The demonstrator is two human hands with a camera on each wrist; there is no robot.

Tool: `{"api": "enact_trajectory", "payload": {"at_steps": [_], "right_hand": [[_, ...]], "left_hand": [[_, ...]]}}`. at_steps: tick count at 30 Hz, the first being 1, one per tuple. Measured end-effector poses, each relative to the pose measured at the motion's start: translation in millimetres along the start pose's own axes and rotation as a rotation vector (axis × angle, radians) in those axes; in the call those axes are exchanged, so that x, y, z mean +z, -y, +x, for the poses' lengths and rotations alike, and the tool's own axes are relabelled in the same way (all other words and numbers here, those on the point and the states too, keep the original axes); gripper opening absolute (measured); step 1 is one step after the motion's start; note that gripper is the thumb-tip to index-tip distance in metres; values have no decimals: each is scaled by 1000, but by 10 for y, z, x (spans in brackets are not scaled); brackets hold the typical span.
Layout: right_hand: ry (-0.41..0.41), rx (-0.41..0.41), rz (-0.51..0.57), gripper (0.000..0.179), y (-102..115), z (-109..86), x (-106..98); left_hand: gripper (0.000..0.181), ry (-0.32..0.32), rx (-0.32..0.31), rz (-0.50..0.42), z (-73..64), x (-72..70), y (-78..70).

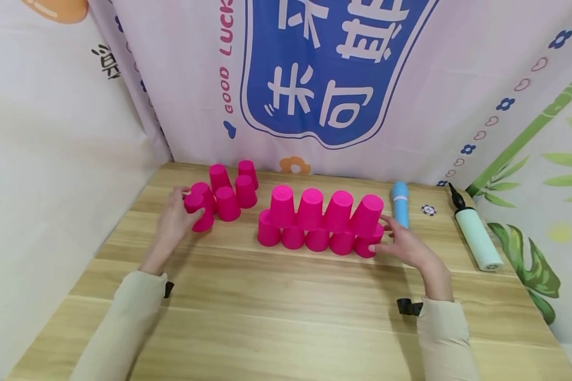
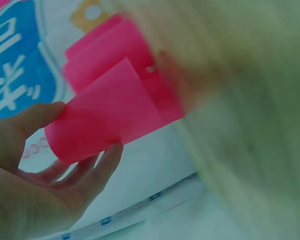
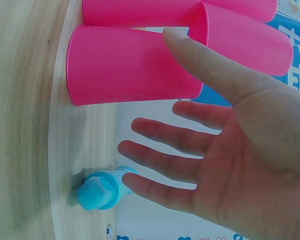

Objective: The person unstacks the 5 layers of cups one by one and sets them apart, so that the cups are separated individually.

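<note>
At the left of the worktop (image 1: 286, 317), a smooth, tapered pink cup (image 1: 194, 201) stands upside down in the left hand (image 1: 171, 219); the left wrist view shows thumb and fingertips gripping its opposite sides. Matching cups (image 1: 228, 205) cluster beside it. The right hand (image 1: 405, 246) grasps nothing: its thumb lies against the end cup (image 1: 365, 248) of a five-cup row (image 1: 293, 238) carrying four more, and the right wrist view reveals four straight, spread fingers (image 3: 165, 162). Farther right lie a blue cylinder (image 1: 401, 206) and a mint hand pump (image 1: 476, 238) on wood grain.

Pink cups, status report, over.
Left grip pinching one pink cup. Right grip at right end of stack, holding nothing. Stack four over five. Blue cylinder nearby, apparently not blocking.
</note>
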State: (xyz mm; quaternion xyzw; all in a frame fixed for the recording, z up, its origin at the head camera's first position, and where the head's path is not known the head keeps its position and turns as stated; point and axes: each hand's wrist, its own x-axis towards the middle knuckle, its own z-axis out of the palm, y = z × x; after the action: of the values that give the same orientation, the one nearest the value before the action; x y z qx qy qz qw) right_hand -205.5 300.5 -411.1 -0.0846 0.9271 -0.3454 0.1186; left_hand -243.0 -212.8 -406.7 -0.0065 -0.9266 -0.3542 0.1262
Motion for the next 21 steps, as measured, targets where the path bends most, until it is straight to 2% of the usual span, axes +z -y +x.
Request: {"api": "enact_trajectory", "payload": {"at_steps": [3, 6, 11, 14, 15, 17, 20, 21], "right_hand": [[2, 7, 7, 91, 3, -6, 24], [1, 13, 9, 90, -7, -9, 44], [3, 17, 14, 90, -25, -2, 38], [-3, 17, 9, 89, -26, 7, 16], [-5, 16, 6, 89, -23, 8, 9], [-4, 12, 4, 90, -15, 7, -2], [-2, 8, 10, 91, -10, 3, -8], [-3, 8, 13, 90, -13, 3, -9]], "left_hand": [[60, 5, -19, 1, 44, 104, 143], [60, 10, -26, -10, 55, 175, 219], [60, -8, -25, -23, 90, 243, 271], [62, -35, -2, -10, 103, 255, 247], [61, -63, 13, 2, 97, 245, 219], [57, -160, 71, 17, 74, 216, 137], [47, -343, 210, -6, 34, 167, -113], [43, -380, 267, -32, 26, 169, -223]]}}
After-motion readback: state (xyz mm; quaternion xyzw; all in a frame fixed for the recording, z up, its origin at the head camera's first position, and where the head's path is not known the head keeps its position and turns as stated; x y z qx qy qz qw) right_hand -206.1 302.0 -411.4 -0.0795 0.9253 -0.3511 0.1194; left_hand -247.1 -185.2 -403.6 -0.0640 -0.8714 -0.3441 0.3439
